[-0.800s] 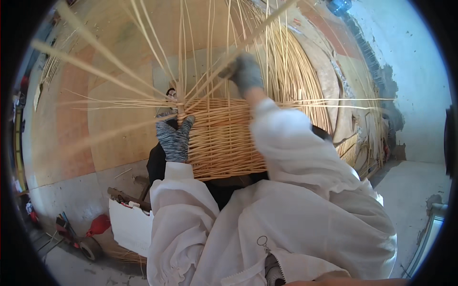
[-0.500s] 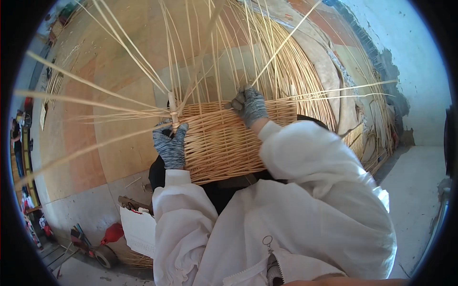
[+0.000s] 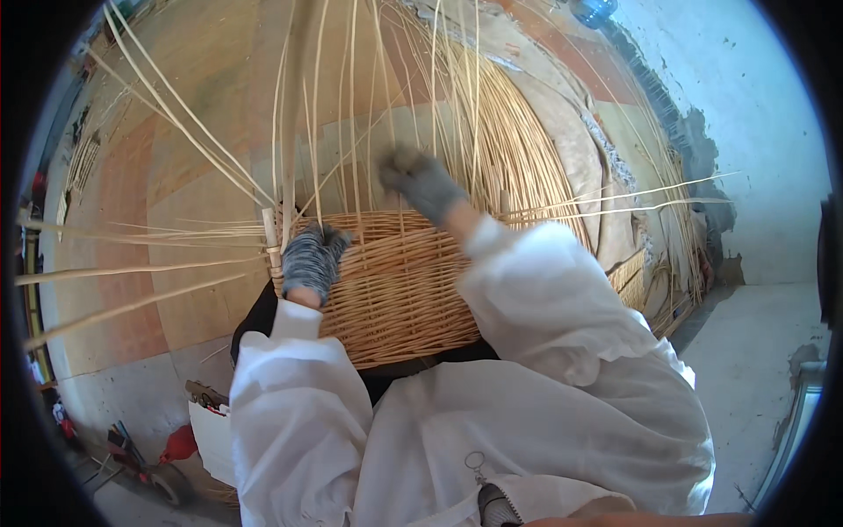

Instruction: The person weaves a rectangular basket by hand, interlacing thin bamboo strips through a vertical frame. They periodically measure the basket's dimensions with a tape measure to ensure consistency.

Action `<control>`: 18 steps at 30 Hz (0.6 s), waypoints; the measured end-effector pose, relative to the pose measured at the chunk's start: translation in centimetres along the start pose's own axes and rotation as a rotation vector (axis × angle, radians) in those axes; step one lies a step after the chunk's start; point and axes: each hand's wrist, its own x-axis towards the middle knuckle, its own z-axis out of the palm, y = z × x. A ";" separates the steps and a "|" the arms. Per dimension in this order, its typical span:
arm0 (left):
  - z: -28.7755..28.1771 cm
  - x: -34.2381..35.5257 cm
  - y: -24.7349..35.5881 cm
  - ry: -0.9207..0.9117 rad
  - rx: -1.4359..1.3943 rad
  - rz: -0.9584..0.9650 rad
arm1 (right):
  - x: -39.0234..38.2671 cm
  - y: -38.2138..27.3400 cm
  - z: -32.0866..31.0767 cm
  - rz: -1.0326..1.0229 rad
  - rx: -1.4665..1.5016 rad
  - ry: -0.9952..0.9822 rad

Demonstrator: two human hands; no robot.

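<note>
Your honey-tan wicker piece (image 3: 395, 307) looks tightly woven; left hand (image 3: 313, 263) half-curled around 10 o'clock, right hand (image 3: 423, 186) blurry, seemingly curled, 12-ish (can't tell what either grips).

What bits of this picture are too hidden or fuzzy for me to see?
- Right hand: blurred in the head view, so whether its fingers hold anything is unclear.
- Woven panel: in the head view, the left hand covers part of its weave.
- Thick cane: the head view's top edge cuts off its end.
- Blue object: cut off by that edge too.
</note>
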 end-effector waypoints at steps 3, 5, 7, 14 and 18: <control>2.1 1.7 0.6 0.229 0.322 0.063 | 6.2 1.3 -0.2 -0.449 -0.100 0.517; 0.7 2.5 1.1 0.040 0.262 -0.181 | 6.4 -1.7 0.5 -0.166 0.649 0.402; 1.1 6.1 -10.0 0.111 0.642 0.458 | 2.2 -0.7 1.3 -0.134 0.893 0.423; -0.4 3.8 6.7 -0.353 0.378 -0.355 | -7.0 4.9 -1.4 -0.025 1.010 0.471; -0.1 -0.4 9.0 0.526 0.601 0.609 | -7.5 5.0 -5.1 0.267 1.090 0.401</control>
